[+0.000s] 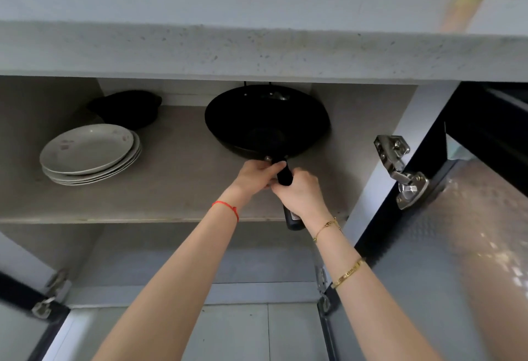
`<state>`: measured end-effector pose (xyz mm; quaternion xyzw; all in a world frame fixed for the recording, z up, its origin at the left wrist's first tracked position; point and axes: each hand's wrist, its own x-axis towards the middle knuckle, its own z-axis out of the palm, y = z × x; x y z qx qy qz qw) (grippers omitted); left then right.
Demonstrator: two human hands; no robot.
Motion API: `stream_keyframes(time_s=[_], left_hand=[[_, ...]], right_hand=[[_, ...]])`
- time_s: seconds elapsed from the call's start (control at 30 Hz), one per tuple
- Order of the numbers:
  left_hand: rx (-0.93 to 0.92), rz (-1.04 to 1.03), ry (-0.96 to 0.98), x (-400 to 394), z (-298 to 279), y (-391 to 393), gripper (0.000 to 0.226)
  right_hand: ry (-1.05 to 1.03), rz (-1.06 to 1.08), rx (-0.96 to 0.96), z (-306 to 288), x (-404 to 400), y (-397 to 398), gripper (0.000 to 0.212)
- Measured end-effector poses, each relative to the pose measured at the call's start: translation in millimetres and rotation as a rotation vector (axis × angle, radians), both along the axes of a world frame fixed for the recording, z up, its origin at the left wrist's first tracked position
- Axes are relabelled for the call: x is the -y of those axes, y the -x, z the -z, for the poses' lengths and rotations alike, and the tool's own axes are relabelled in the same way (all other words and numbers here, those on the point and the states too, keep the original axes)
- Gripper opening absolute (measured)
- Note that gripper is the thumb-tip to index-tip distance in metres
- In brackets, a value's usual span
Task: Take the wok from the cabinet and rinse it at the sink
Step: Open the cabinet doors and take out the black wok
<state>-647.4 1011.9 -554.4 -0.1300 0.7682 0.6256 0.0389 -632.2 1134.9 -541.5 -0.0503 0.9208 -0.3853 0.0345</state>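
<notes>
Cabinet shelf point(171, 189) | wok point(267, 123) rests just beyond hands | left hand point(257, 175) and right hand point(300, 192) both clenched on wok handle point(285, 176) | risk: rim may clip the overhanging table point(257, 49) edge if lifted early.

One wok point(267, 120), four stacked plates point(88, 152) (roughly), one dark pot point(127, 107).

We see soft, even daylight; the frame edges bow and blur, and glare dapples the textured metal door point(468, 235) at right.
</notes>
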Motion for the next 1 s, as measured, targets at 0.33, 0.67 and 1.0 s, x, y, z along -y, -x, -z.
stream_keyframes(time_s=[0.33,0.67,1.0], left_hand=[[-0.046,-0.092,-0.224,-2,6,-20,0.023],[-0.093,-0.067,-0.19,-4,17,-115,0.027],[-0.103,-0.138,-0.335,-20,34,-179,0.029]], right_hand=[[0.153,0.061,0.015,4,8,-25,0.018],[0.238,0.019,0.072,10,-4,-121,0.014],[0.277,-0.024,0.133,22,-16,-179,0.013]])
